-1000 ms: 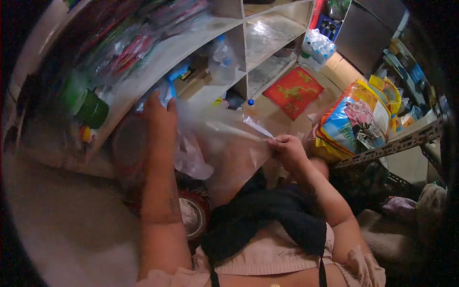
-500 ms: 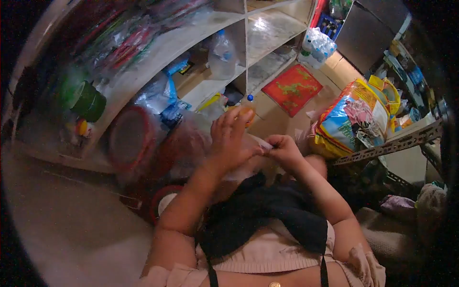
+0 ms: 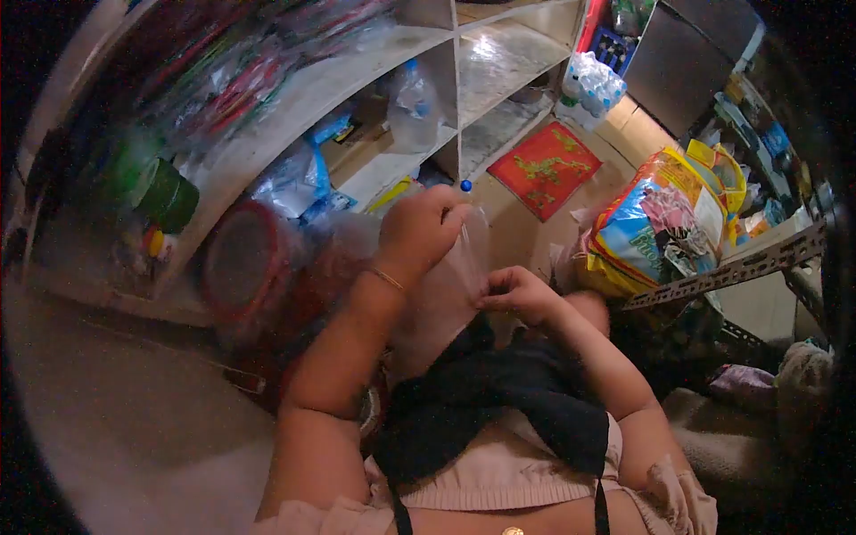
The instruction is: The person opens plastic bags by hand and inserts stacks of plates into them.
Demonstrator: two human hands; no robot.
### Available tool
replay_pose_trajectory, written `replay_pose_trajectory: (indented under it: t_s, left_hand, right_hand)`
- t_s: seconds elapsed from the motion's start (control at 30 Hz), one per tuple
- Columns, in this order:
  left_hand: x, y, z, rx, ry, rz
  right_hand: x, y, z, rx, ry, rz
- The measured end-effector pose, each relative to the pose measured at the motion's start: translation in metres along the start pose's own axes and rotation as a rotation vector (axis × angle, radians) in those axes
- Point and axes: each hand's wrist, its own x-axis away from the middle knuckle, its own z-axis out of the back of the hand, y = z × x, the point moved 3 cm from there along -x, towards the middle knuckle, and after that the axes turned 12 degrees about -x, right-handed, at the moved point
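A thin, see-through plastic bag (image 3: pixel 439 299) hangs stretched between my two hands in front of the black cloth on my lap. At its upper part my left hand (image 3: pixel 423 230) is closed, thumb against curled fingers, gripping the plastic. Lower and to the right, my right hand (image 3: pixel 522 296) pinches the bag's edge between thumb and fingertips. Just beyond my left hand, a bottle's blue cap (image 3: pixel 465 185) shows; the rest of that bottle is mostly hidden. Whether anything is inside the bag is hard to see.
White shelves (image 3: pixel 374 67) curve across the back, holding a large clear bottle (image 3: pixel 414 107) and a green container (image 3: pixel 167 194). On the floor ahead lies a red mat (image 3: pixel 546 169). A bulging yellow-blue bag (image 3: pixel 658 221) stands at right beside a perforated metal bar (image 3: pixel 727 267).
My left hand has gone from spread fingers to a closed grip on the plastic bag. My right hand has shifted slightly down, and the bag now hangs more stretched out.
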Motion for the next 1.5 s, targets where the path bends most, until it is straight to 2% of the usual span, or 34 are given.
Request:
replay_pose_trajectory:
  t_s: [0.07,0.17,0.23,0.43,0.5,0.57,0.7,0.77,0.87,0.9,0.97,1.0,1.07,1.1,1.13,1.17,1.2,1.23,1.27,1.3,1.37,1.4,1.47,1.5]
  left_hand:
    - [-0.002,0.0,0.005,-0.04,-0.061,0.058]
    - [-0.005,-0.004,0.002,-0.068,-0.017,0.025]
    - [-0.007,-0.001,0.001,-0.082,-0.06,0.038]
    - [-0.012,0.01,-0.003,-0.1,-0.138,0.055]
    - [-0.011,0.01,-0.005,-0.096,-0.141,0.061]
    - [-0.003,0.024,0.008,-0.316,0.305,-0.165]
    - [0.033,0.04,0.021,-0.278,0.338,-0.159]
    - [0.055,0.039,0.006,0.207,-0.228,0.285]
    - [0.077,0.031,-0.025,0.136,-0.359,0.269]
    - [0.08,0.024,-0.032,0.134,-0.359,0.27]
    - [0.086,0.015,-0.047,0.472,-0.301,0.184]
    - [0.088,0.007,-0.055,0.473,-0.303,0.18]
    - [0.089,-0.011,-0.065,0.779,-0.291,0.286]
    - [0.083,0.0,-0.047,0.78,-0.292,0.283]
    - [0.074,0.026,-0.01,0.683,-0.194,0.15]
    - [0.072,0.025,-0.002,0.636,-0.146,0.083]
    - [0.07,0.025,0.006,0.586,-0.095,0.018]
    - [0.075,-0.002,-0.014,1.181,-0.138,0.244]
    - [0.076,-0.01,-0.022,1.772,-0.171,0.479]
    - [0.078,-0.015,-0.025,1.77,-0.164,0.479]
    - [0.077,-0.013,-0.019,1.159,-0.231,0.476]
    - [0.076,-0.011,-0.021,1.157,-0.23,0.474]
    - [0.073,-0.012,-0.024,0.836,-0.082,0.376]
    - [0.074,-0.02,-0.031,0.834,-0.081,0.374]
  right_hand:
    - [0.001,0.001,-0.001,0.002,-0.038,-0.024]
    - [0.003,-0.007,-0.014,-0.143,-0.056,0.085]
    - [0.003,-0.015,-0.021,-0.348,0.033,0.094]
    - [-0.002,-0.018,-0.013,-0.227,0.205,0.084]
    - [0.001,-0.019,-0.017,-0.272,0.272,0.097]
    - [0.001,-0.017,-0.013,-0.317,0.338,0.11]
    - [-0.001,-0.011,0.002,-0.284,0.387,0.133]
    - [-0.002,-0.011,0.0,-0.306,0.394,0.144]
    - [-0.005,-0.013,-0.011,-0.377,0.324,0.198]
    - [-0.002,-0.017,-0.018,-0.378,0.292,0.172]
    - [0.004,-0.023,-0.025,-0.38,0.264,0.149]
    - [0.007,-0.025,-0.026,-0.443,0.256,0.115]
    - [0.002,-0.015,-0.004,-0.502,0.249,0.085]
    - [-0.009,0.006,0.033,-0.135,0.351,0.156]
    - [-0.012,0.015,0.056,0.235,0.444,0.222]
    - [-0.007,0.012,0.057,0.236,0.447,0.222]
    - [0.002,0.006,0.063,0.448,0.66,0.272]
    - [0.012,-0.005,0.062,0.662,0.871,0.32]
    - [0.02,-0.019,0.047,0.83,0.923,0.378]
    - [0.016,-0.013,0.048,0.831,0.917,0.38]
    - [0.005,-0.009,0.039,0.521,0.604,0.599]
    - [0.005,-0.006,0.037,0.521,0.604,0.602]
    - [0.009,-0.026,0.0,0.066,0.323,0.546]
    - [0.012,-0.032,-0.001,0.066,0.323,0.549]
